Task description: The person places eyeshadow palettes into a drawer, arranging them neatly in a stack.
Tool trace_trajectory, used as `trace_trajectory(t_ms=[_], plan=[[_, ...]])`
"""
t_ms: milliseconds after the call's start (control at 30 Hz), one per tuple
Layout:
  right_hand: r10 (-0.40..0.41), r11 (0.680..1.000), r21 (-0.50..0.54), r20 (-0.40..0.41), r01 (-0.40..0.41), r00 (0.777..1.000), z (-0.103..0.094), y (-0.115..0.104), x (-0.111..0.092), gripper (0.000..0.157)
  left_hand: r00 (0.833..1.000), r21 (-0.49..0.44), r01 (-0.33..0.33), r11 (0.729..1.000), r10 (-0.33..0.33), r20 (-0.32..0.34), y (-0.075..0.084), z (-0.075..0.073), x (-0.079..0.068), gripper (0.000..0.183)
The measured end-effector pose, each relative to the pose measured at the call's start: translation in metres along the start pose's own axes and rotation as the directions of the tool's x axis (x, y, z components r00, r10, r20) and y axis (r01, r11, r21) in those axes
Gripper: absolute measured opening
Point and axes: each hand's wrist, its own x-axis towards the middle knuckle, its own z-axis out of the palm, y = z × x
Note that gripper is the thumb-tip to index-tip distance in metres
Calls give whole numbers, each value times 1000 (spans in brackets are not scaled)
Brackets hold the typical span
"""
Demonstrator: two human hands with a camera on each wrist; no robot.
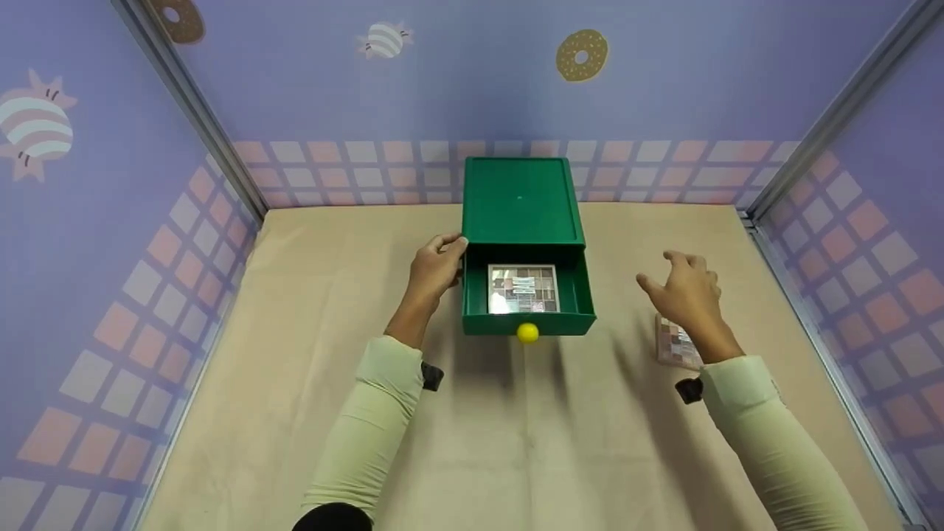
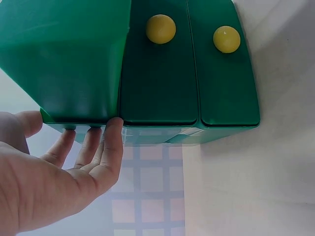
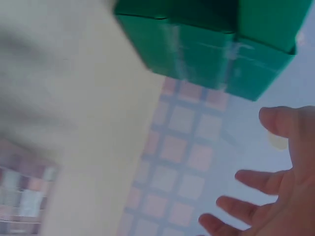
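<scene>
A green drawer cabinet [image 1: 520, 199] has its top drawer [image 1: 585, 287] pulled out. In that drawer lies a square makeup palette [image 1: 522, 289] under a clear, shiny lid. The left hand [image 1: 436, 267] rests on the cabinet's left side near the front, its fingertips [image 2: 114, 129] touching the edge and its thumb by the top corner. To the right of the cabinet, the right hand [image 1: 686, 291] hovers with fingers spread and nothing in it. A second palette [image 1: 675, 344] lies on the table below that hand, partly hidden by the wrist.
A yellow knob [image 1: 527, 333] sticks out from the open drawer's front. The lower drawers, with yellow knobs [image 2: 227, 39], are closed. Patterned walls [image 1: 472, 96] enclose the cloth-covered table [image 1: 310, 354] at the back and sides.
</scene>
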Motion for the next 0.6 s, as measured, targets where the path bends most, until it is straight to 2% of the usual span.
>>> trace_trajectory(t_ms=[300,433,600], plan=[[193,980,-54,71,-189,979,20,40,-9,92,1000,-2,-3,1000,3,-10,0,0,-1,45],[257,965,-93,114,-247,960,30,56,-13,97,1000,-3,-2,1000,2,-12,1,0,-1,45],[306,947,-137,122,-289,944,46,74,-20,95,1000,-9,-2,1000,2,-8,1,0,-1,45]])
